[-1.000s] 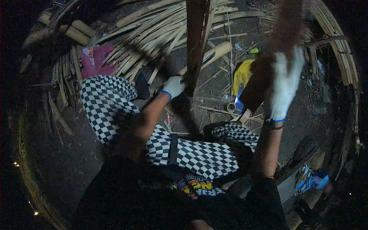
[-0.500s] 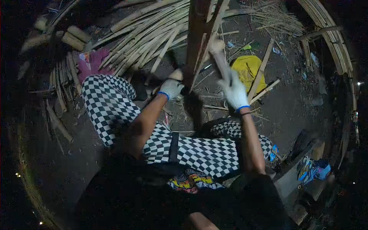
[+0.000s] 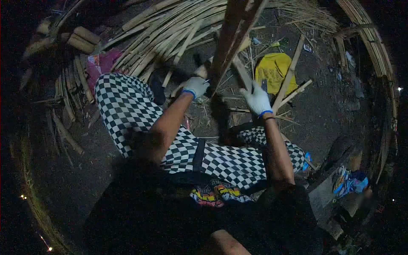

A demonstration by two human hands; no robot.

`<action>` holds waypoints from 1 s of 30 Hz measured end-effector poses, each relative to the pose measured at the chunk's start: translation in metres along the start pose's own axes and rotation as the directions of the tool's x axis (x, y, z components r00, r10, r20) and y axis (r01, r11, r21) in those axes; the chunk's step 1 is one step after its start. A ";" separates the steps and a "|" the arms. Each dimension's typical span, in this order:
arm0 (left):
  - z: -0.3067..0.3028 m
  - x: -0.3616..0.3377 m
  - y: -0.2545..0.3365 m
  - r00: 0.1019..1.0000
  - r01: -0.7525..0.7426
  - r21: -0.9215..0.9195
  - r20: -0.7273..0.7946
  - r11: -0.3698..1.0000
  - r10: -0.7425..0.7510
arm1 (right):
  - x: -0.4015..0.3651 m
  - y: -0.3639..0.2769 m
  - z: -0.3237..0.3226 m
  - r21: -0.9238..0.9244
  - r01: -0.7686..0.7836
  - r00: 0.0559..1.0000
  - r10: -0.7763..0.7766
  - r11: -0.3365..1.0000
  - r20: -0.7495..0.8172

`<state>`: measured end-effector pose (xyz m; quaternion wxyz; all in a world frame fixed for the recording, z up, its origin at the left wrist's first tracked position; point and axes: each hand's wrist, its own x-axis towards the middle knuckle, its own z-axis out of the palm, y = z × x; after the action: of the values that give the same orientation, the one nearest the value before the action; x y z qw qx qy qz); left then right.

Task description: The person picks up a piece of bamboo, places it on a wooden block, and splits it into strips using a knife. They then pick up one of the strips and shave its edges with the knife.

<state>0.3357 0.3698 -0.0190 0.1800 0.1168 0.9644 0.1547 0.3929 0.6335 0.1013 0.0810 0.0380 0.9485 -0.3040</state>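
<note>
The person sits on the dirt floor [image 3: 335, 106] in checkered trousers [image 3: 123, 110], with a tall bamboo pole [image 3: 225, 46] standing almost upright between the knees. Its long axis runs from the ground in front of the lap up toward the camera, leaning a little to the right. Near the top of the view it looks parted into two lengths with a narrow gap between them.

The gloved left hand [image 3: 195, 86] is at the pole's left flank, low down and touching it. Its fingers are curled shut around something short and pale that presses against the bamboo. A thin bright sliver shows beside the knuckles, but in this light I cannot tell what it is.

The gloved right hand [image 3: 256, 100] is just off the pole's right side, near it but clear of it. Its fingers are wrapped tight round the lower end of a wooden stick [image 3: 241, 73]. That stick slants up and to the left, so its far end lies close by the pole, a little above the left hand. The pole therefore stands between the two hands. The left hand is the nearer and rests on it, while the right hand reaches it only through the stick.

Beyond the pole lies a fan of split bamboo strips [image 3: 170, 29]. A yellow bag [image 3: 276, 68] lies on the ground past the right hand, and loose slats lie across it and beside it.
</note>
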 end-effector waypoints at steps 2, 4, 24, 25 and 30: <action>-0.034 0.001 0.007 0.999 0.019 -0.061 0.042 0.998 -0.016 | 0.002 -0.033 -0.044 0.120 0.063 0.968 -0.032 0.991 -0.247; -0.042 -0.005 0.007 0.998 0.050 -0.079 0.034 0.996 -0.047 | 0.009 -0.052 -0.078 0.298 0.277 0.843 -0.082 0.913 -0.531; -0.035 0.001 -0.003 0.994 0.107 -0.083 0.043 0.991 -0.104 | 0.012 -0.068 -0.109 0.322 0.397 0.539 0.066 0.860 -0.840; -0.038 0.000 -0.003 0.992 0.121 -0.124 0.051 0.985 -0.115 | 0.011 -0.055 -0.095 0.302 0.189 0.648 0.112 0.934 -0.753; -0.024 0.007 -0.007 0.997 0.083 -0.138 0.021 0.987 -0.081 | -0.003 0.011 0.055 -0.231 -0.035 0.955 0.101 0.972 0.279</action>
<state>0.3191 0.3587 -0.0025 0.2015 0.0656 0.9538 0.2129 0.4041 0.6100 0.0516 0.2325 0.0167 0.9527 -0.1949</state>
